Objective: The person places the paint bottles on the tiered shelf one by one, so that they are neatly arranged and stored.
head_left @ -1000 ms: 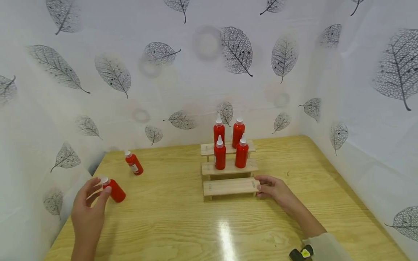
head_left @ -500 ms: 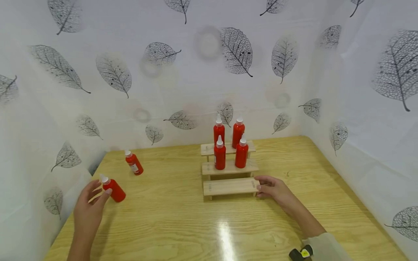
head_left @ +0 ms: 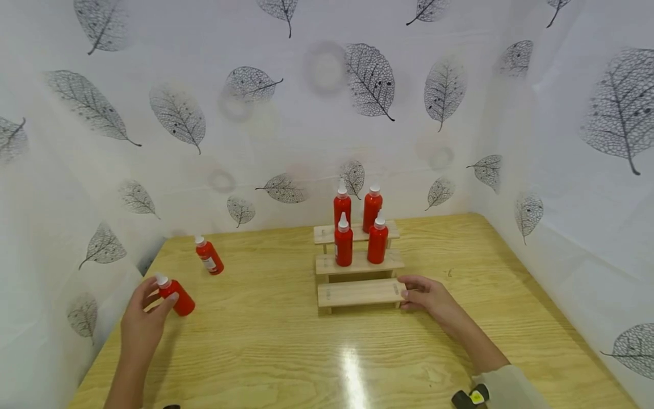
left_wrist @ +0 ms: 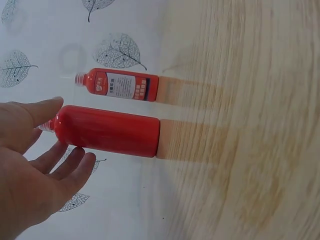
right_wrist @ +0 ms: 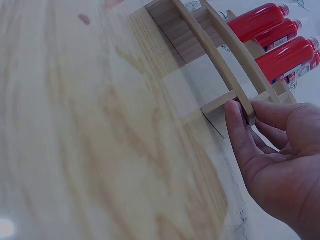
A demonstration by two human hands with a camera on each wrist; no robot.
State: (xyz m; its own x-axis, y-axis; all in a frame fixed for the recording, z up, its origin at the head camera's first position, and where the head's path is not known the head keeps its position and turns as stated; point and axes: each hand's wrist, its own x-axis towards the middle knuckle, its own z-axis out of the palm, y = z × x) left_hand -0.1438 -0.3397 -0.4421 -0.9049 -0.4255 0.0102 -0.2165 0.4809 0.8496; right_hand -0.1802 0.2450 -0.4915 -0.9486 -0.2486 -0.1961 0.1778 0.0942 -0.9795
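A red squeeze bottle with a white cap stands on the table at the left. My left hand holds it near the neck, thumb on the near side and fingers round the far side. In the left wrist view, the lower fingers of the left hand spread beside the red bottle. My right hand pinches the right end of the lowest step of a three-tier wooden stand. The right wrist view shows the thumb and fingers of that hand on the board's end.
Another red bottle stands farther back on the left. Two red bottles stand on the stand's middle step, one of them at its left, and two on the top step. A leaf-patterned white sheet walls the table at the back and sides.
My left hand has moved in on the near-left bottle, its fingers closing round the neck. The right hand keeps its place on the stand.
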